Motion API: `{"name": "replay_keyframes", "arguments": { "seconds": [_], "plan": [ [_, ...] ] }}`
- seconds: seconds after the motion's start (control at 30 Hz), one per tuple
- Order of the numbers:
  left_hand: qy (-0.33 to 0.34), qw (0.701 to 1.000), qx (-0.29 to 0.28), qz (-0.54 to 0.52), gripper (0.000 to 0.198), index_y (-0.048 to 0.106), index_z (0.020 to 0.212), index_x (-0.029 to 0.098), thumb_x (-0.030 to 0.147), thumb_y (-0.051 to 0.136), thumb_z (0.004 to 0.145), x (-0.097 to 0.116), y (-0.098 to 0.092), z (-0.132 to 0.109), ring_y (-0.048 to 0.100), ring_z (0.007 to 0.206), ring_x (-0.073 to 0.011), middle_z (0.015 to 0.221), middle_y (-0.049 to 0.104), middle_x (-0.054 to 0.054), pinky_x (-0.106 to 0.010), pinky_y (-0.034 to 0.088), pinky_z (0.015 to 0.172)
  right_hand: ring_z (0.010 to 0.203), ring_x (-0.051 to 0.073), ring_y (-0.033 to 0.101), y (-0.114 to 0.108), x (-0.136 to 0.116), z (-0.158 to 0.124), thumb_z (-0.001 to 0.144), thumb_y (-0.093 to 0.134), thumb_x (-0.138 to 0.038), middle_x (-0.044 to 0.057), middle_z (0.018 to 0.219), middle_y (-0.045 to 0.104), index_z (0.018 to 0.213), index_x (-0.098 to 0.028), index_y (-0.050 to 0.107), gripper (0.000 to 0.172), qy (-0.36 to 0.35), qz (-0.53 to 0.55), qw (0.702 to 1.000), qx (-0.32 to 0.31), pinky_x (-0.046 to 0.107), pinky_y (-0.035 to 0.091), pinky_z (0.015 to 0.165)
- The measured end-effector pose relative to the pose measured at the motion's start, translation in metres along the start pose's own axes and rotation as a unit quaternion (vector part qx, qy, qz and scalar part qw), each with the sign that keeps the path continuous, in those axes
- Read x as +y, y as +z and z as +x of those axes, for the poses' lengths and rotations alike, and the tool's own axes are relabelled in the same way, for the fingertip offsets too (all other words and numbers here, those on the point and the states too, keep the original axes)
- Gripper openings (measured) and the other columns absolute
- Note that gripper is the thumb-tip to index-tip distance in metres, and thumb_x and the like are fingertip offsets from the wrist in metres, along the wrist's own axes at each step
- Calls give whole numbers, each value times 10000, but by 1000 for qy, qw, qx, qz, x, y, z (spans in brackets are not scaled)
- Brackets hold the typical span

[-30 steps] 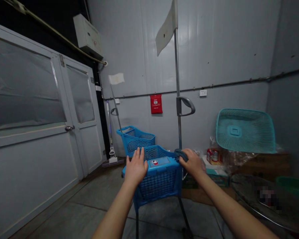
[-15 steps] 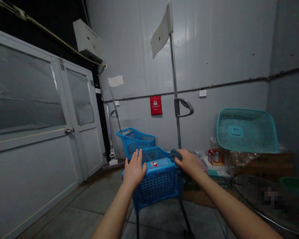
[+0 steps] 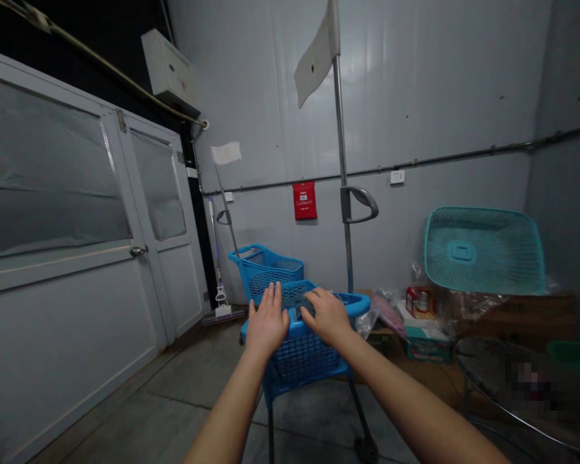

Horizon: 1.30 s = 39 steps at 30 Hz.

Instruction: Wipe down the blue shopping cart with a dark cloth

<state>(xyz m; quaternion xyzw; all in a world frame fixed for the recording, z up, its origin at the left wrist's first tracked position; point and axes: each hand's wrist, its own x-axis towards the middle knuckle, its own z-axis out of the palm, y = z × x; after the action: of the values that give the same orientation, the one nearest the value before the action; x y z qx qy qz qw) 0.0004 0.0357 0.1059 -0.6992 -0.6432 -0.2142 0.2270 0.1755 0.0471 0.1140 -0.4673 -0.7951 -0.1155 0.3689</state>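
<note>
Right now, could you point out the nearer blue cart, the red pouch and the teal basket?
Nearer blue cart [image 3: 302,358]: head view, on the mesh panel facing the camera.
Red pouch [image 3: 305,201]: head view, middle of its front.
Teal basket [image 3: 493,251]: head view, on a bare part of its ribbed surface.

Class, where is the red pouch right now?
In the head view, the red pouch hangs on the wall below the pipe, left of the nearer grey handle.

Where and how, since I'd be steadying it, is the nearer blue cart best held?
Probably by the near right corner of its rim, from the person's side: that curved edge shows bare, while the left hand and right hand cover parts farther left.
</note>
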Motion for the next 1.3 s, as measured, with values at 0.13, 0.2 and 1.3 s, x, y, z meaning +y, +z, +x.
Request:
{"name": "replay_keyframes", "arguments": {
  "seconds": [0.13, 0.2, 1.3],
  "plan": [
    [-4, 1000, -8, -5, 666, 138, 1515, 138, 318, 332, 904, -2, -1, 0, 281, 1424, -244, 1575, 214, -117, -559, 244, 1123, 994, 217, 593, -4, 25, -2, 879, 532, -361, 89, 1100, 622, 1149, -199, 601, 323, -17, 25, 999, -21, 309, 448, 870],
    [-4, 1000, -15, -8, 663, 148, 1513, 134, 322, 327, 903, -2, -3, 1, 282, 1424, -246, 1574, 216, -120, -563, 248, 1121, 964, 202, 613, -9, 57, -4, 885, 509, -346, 82, 1078, 638, 1153, -195, 604, 322, 15, 31, 999, -36, 294, 455, 850],
    [50, 994, -95, 7, 657, 190, 1508, 168, 237, 338, 871, -74, -30, -6, 181, 1454, -255, 1576, 177, -125, -593, 158, 1137, 1056, 261, 569, -45, 33, -99, 660, 555, -150, 86, 1104, 598, 1087, -226, 552, 434, -5, 197, 978, 65, 420, 464, 942]
  ]
}}
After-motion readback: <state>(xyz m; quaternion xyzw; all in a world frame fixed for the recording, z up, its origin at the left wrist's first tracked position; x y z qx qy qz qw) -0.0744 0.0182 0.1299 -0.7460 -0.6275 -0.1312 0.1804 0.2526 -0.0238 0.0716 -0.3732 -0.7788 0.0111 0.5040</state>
